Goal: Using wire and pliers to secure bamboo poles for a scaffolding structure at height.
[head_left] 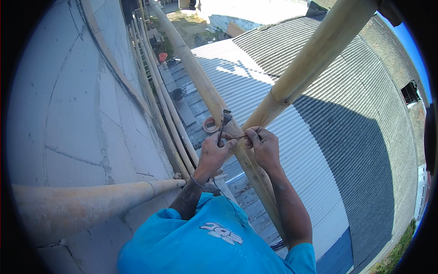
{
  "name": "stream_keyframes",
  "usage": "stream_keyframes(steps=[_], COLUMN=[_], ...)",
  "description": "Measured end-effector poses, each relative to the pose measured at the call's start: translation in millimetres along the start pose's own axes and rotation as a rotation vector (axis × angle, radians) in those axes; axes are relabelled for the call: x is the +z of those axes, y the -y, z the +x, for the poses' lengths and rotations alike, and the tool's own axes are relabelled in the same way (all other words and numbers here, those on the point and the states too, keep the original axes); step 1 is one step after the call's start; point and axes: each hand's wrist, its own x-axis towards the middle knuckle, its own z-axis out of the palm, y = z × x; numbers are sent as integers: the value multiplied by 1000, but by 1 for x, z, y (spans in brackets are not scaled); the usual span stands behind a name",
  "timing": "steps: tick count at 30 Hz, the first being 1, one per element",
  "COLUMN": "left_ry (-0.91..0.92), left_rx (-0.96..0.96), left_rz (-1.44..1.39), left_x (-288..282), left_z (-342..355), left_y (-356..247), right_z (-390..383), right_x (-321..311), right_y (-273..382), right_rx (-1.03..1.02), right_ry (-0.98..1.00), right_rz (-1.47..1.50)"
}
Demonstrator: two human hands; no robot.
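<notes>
My left hand (pixel 213 151) is closed round a dark metal hand tool (pixel 225 119); its flared head sticks up past the fingers, and I cannot tell its exact kind. The left thumb and fingertips also meet a thin reddish-brown wire (pixel 238 136). My right hand (pixel 264 145) pinches that wire, with several loose ends fanning up above the fingers. Both hands work at the crossing of two bamboo poles, a long slanting one (pixel 195 66) and a thicker one (pixel 303 64) rising to the upper right. Whether the wire loops fully round the poles is hidden by my hands.
A grey wall (pixel 68 114) stands close on the left, with a horizontal bamboo pole (pixel 100 201) and several upright poles (pixel 157 98) beside it. Far below lie corrugated roofing (pixel 315 150), a red bucket (pixel 163 57) and an orange-pink round container (pixel 210 124).
</notes>
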Motion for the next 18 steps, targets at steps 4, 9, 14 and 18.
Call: stream_keyframes(steps=[4,9,14,18], left_ry=[-9,16,112,47], left_rx=[-8,49,-20,-88], left_rz=[115,248,120,-18], left_x=[-3,-8,-13,-15], left_z=[1,11,14,7], left_y=[-12,-20,-33,-56], right_z=[3,1,9,10], right_x=[4,8,10,15], right_y=[5,12,3,-1], right_rx=[28,23,-129,-312], right_ry=[-27,-36,-118,-144], right_rz=[110,159,-67,-234])
